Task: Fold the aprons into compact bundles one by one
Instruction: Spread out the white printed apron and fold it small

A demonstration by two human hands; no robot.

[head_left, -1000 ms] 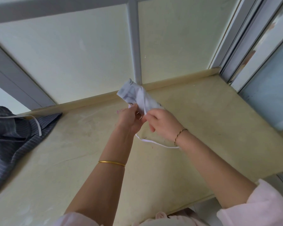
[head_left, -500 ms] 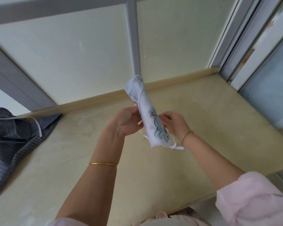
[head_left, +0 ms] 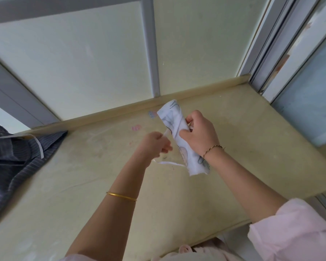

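Note:
A white apron with a pale printed pattern, rolled into a narrow bundle (head_left: pixel 170 117), is held above the beige counter (head_left: pixel 94 185). My right hand (head_left: pixel 199 132) grips the roll around its middle, fingers curled over it. My left hand (head_left: pixel 154 144) sits just left of the roll and pinches its white tie strap (head_left: pixel 167 163), which runs from my fingers down to the roll's lower end. A dark grey striped apron (head_left: pixel 13 166) lies spread on the counter at the far left, with a white strap across it.
A frosted window with grey frames (head_left: pixel 151 46) rises behind the counter's raised back lip. A sliding window frame (head_left: pixel 271 44) closes the right side. The counter's front edge runs near my body.
My right hand has taken the roll around its middle and shifted it right. My left hand has let go of the roll and now pinches the strap, drawn out to the left.

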